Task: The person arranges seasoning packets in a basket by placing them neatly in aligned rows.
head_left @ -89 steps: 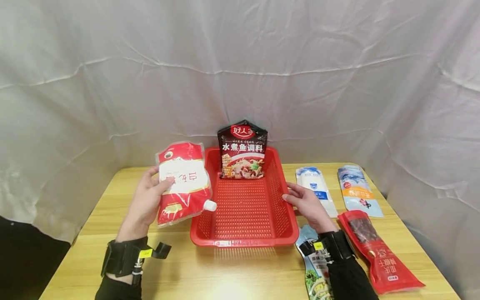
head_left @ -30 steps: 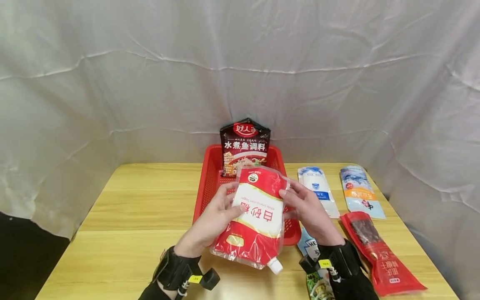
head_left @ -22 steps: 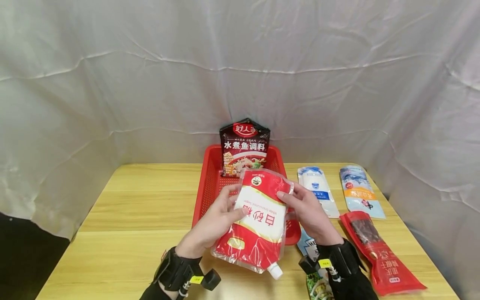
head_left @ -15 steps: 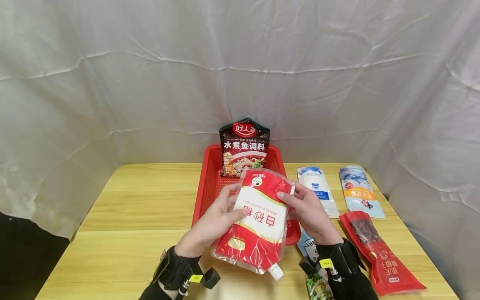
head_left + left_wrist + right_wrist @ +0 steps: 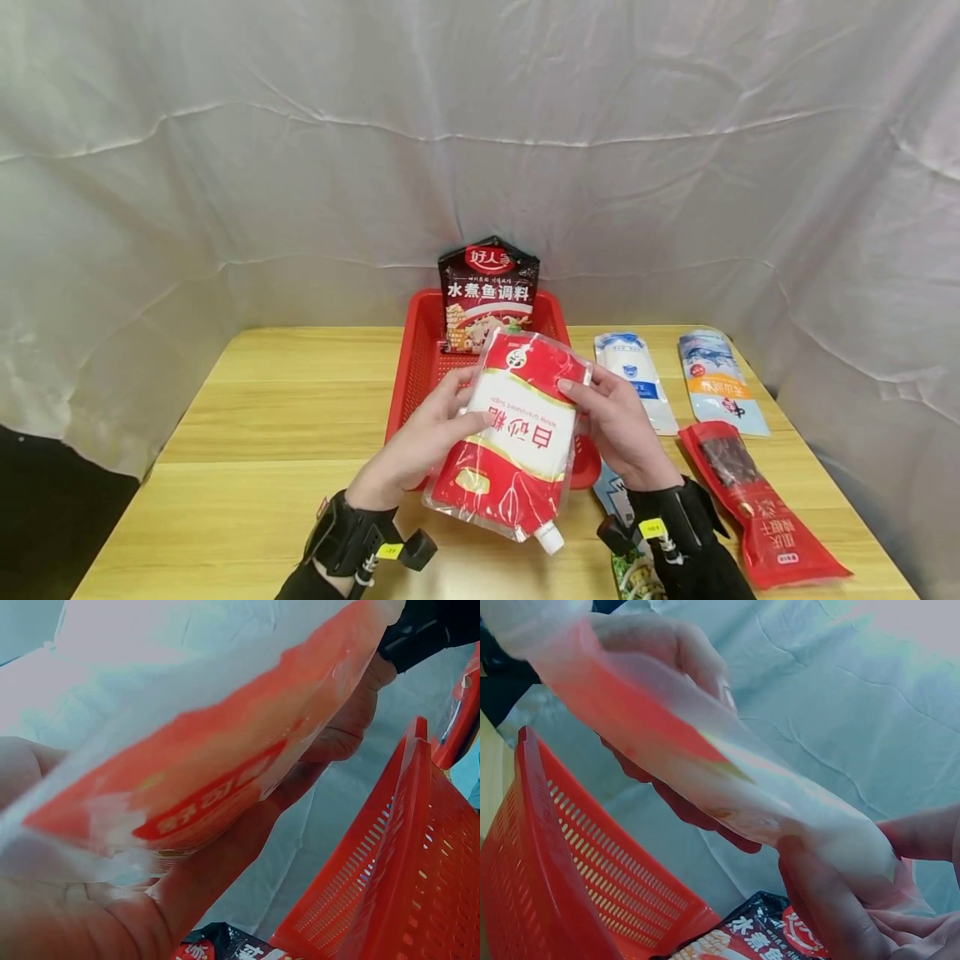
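Note:
Both hands hold a red and white bag of granulated sugar point(image 5: 517, 433) with a white screw cap, tilted over the near part of a red plastic basket point(image 5: 400, 400). My left hand point(image 5: 431, 433) grips its left edge, thumb on the front and fingers behind. At the upper right edge, my right hand point(image 5: 618, 429) pinches the bag between thumb and fingers. In the right wrist view the sugar bag point(image 5: 705, 765) shows side-on, with fingers on both its faces. A dark seasoning packet point(image 5: 489, 292) leans upright at the basket's far end.
Right of the basket lie a white and blue pouch point(image 5: 636, 379), a blue and orange pouch point(image 5: 722, 379) and a red snack bag point(image 5: 765, 508). A light blue pouch point(image 5: 615, 496) is partly hidden under the right forearm. A grey cloth point(image 5: 480, 150) hangs behind the table point(image 5: 262, 467).
Three seconds ago the left hand held the sugar bag left of the basket while the right touched the basket's right rim. The bag has moved right, and the right hand has taken hold too.

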### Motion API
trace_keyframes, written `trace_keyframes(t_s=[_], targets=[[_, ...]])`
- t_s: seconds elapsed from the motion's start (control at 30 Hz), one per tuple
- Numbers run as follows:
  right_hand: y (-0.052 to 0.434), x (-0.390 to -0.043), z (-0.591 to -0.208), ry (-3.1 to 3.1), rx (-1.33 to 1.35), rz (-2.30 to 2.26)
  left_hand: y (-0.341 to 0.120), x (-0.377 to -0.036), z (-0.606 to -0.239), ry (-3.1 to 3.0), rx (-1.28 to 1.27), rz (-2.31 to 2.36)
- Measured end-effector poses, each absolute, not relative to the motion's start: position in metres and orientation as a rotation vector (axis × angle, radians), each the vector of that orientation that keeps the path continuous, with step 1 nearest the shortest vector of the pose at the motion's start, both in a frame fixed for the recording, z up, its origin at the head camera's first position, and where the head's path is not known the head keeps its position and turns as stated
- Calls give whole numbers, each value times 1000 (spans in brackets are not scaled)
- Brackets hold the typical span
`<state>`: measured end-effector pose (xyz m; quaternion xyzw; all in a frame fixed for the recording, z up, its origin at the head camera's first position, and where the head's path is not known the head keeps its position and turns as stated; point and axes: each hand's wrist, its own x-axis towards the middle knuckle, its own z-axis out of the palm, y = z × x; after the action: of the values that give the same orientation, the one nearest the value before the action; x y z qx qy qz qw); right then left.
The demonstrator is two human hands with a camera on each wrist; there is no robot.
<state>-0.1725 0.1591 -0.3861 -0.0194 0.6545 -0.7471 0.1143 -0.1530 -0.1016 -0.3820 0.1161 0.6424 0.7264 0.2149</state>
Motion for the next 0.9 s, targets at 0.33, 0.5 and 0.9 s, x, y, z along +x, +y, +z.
trace_keyframes(t_s=[0.33,0.5,0.9], targets=[[160,-172,-385,1793,35,-2352,-105,-153,-384,1791,321,2062],[161,-171,-383,1742,73,-2423,-107,-151,-381,1757,321,2132],[161,-170,-382,1588,145,-2587,-105,-155,-380,1623,334,2381]])
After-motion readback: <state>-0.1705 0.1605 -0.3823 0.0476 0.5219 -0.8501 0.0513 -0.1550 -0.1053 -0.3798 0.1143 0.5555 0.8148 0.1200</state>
